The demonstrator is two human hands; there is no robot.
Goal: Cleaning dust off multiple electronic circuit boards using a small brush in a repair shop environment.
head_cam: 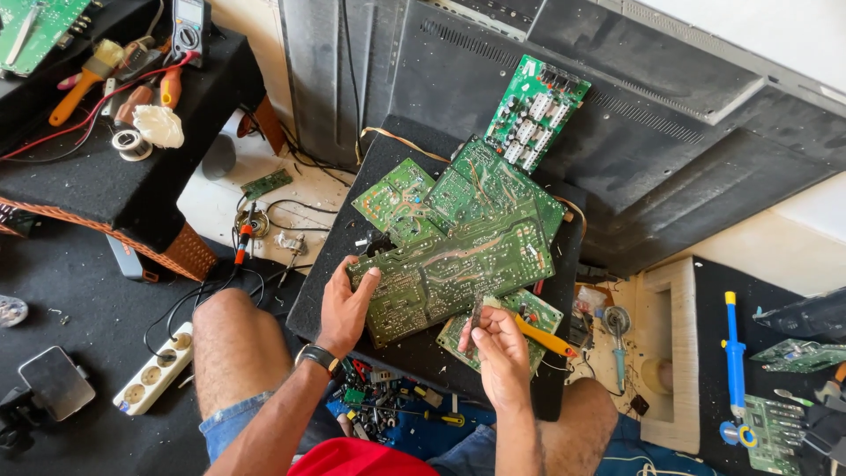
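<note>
A large green circuit board (458, 269) lies solder side up on a black pad (414, 353), on top of several other green boards (493, 189). My left hand (345, 304) grips the big board's left edge, thumb on top. My right hand (498, 348) hovers at the board's lower right edge, its fingers pinched on a small dark part (477, 312). A yellow-handled tool (542, 338) lies just right of that hand. A watch sits on my left wrist.
A flat television back (670, 115) leans behind the pad, with another green board (536, 113) on it. A soldering iron (241, 242), a white power strip (159, 368), a blue desoldering pump (733, 353) and loose parts (388, 405) lie around my knees. A brush, a solder spool and a multimeter rest on the black stand at the left.
</note>
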